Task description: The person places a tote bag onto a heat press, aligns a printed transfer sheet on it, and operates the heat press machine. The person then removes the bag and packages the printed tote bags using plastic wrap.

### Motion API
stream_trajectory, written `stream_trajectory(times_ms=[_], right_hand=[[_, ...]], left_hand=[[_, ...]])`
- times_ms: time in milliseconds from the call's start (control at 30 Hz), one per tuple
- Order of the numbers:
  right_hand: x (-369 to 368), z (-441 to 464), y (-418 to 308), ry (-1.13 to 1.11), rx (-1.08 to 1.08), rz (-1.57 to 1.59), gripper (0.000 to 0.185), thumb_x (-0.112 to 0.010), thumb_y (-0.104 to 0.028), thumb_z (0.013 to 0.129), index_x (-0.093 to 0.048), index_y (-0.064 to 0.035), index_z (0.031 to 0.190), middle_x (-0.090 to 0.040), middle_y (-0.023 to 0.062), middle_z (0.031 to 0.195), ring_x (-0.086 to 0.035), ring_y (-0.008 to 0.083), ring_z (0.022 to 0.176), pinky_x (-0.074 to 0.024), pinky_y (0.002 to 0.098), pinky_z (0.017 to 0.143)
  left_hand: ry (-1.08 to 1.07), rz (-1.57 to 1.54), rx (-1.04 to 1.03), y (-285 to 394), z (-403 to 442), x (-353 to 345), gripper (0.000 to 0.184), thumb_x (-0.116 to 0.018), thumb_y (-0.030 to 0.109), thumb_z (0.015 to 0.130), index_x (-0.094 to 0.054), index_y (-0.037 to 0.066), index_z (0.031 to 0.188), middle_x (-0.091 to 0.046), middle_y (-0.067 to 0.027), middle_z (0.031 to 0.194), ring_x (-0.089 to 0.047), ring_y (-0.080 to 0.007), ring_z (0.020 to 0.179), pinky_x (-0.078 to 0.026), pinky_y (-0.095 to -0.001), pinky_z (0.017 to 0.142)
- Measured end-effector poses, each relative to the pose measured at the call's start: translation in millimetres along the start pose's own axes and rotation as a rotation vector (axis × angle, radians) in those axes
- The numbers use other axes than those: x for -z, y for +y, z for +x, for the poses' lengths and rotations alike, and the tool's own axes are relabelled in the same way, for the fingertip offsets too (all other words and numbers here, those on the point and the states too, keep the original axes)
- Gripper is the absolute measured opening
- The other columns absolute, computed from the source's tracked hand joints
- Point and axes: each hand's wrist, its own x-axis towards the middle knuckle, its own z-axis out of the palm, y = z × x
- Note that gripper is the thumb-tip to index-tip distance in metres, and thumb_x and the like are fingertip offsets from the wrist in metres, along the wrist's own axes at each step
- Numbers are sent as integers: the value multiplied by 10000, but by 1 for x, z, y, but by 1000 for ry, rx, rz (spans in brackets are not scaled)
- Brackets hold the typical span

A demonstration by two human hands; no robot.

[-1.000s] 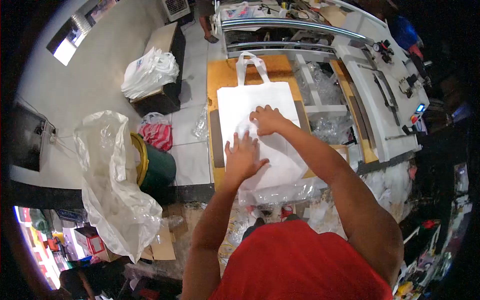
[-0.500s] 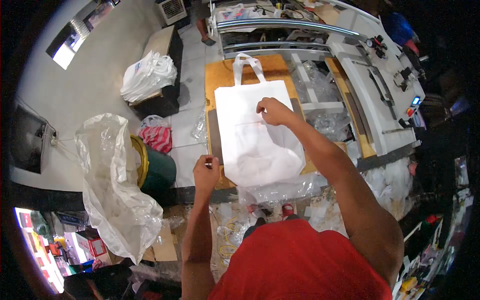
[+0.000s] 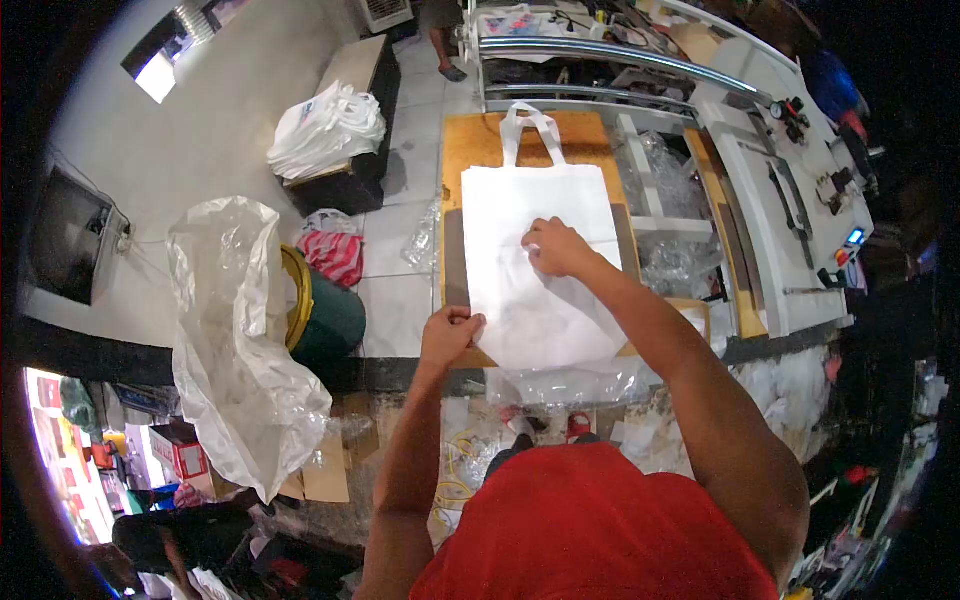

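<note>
A white tote bag (image 3: 540, 310) lies flat on a yellow-brown board (image 3: 580, 132), its two loop handles (image 3: 535, 122) stretched out at the far end. My left hand (image 3: 450, 335) is at the bag's lower left edge, thumb and fingers pinched on the fabric there. On the middle of the bag rests my right hand (image 3: 557, 247), its fingers curled in against the cloth. Whether anything is between those fingers is hidden. Clear plastic (image 3: 570, 387) sticks out beneath the bag's near end.
A machine frame with a metal roller (image 3: 620, 52) and a gauge stands behind and to the right. Left are a green bucket (image 3: 335, 318) with a yellow rim, a large plastic sack (image 3: 235, 350), and a pile of white bags (image 3: 328, 130) on a bench. Another person's leg (image 3: 443, 48) shows at the back.
My left hand has come in to the bag's lower left edge. My right hand has moved down the bag toward me. The whole view has shifted a little.
</note>
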Motion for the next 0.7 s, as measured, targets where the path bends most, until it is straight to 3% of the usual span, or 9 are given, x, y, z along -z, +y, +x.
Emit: stream_trajectory(times_ms=[233, 300, 367, 400, 500, 567, 600, 633, 700], right_hand=[[12, -6, -1, 90, 29, 99, 250, -655, -187, 799, -691, -129, 1039, -612, 74, 1156, -556, 336, 1074, -495, 437, 916], [13, -9, -3, 129, 46, 110, 240, -655, -184, 795, -688, -113, 1022, -624, 89, 1118, -560, 334, 1070, -489, 433, 918], [-3, -1, 17, 140, 173, 88, 280, -649, -175, 771, -676, -102, 1039, -622, 142, 1105, -569, 353, 1069, -481, 469, 934], [-34, 9, 39, 221, 197, 137, 289, -645, -158, 754, -671, -61, 1025, -631, 170, 1057, -570, 361, 1051, -467, 466, 929], [-42, 14, 50, 274, 320, 237, 299, -660, -131, 727, -656, -9, 1001, -628, 198, 996, -568, 383, 996, -440, 464, 922], [-41, 24, 45, 233, 354, 166, 311, -652, -65, 770, -637, 22, 1068, -620, 189, 1009, -608, 350, 933, -497, 420, 847], [-48, 23, 52, 259, 429, 173, 286, -654, -56, 806, -630, 25, 1079, -633, 165, 996, -620, 293, 908, -507, 373, 816], [-44, 26, 48, 171, 281, 267, 287, -659, -73, 823, -631, 23, 1092, -636, 149, 1029, -614, 244, 899, -505, 338, 826], [-36, 27, 42, 132, 220, 307, 292, -648, -76, 810, -637, 11, 1088, -630, 171, 1051, -607, 323, 943, -500, 396, 844]], left_hand=[[-147, -117, 107, 14, 55, 2, 524, -766, 260, 828, -557, -50, 1194, -656, -116, 1083, -661, -180, 874, -555, -307, 694], [-304, -425, 95, 24, 61, -2, 492, -760, 224, 838, -563, -70, 1179, -675, -129, 1002, -687, -197, 810, -578, -317, 694], [-416, -469, 109, 23, 79, -10, 459, -713, 168, 865, -528, -41, 1230, -666, -136, 1064, -685, -237, 918, -587, -369, 798], [-460, -783, 72, 50, 33, -5, 452, -676, 201, 893, -535, -30, 1255, -670, -128, 1076, -688, -242, 878, -585, -371, 784], [-320, -164, -883, 31, 23, 21, 530, -616, 421, 935, -582, 5, 1264, -601, -172, 1230, -556, -300, 1178, -417, -397, 1018], [-231, -241, -1049, -16, 81, -6, 591, -674, 466, 883, -597, 2, 1242, -584, -153, 1302, -526, -294, 1242, -399, -394, 1047], [-755, -633, -597, -15, 112, -24, 546, -609, 450, 910, -601, 0, 1220, -635, -153, 1211, -598, -292, 1127, -458, -415, 997], [-982, -998, 49, -12, 142, -40, 512, -545, 434, 937, -606, -2, 1198, -686, -154, 1120, -670, -290, 1012, -516, -436, 948], [-765, -1132, 150, 8, 123, -40, 434, -556, 318, 914, -598, 3, 1211, -706, -145, 1061, -691, -290, 954, -547, -428, 900]])
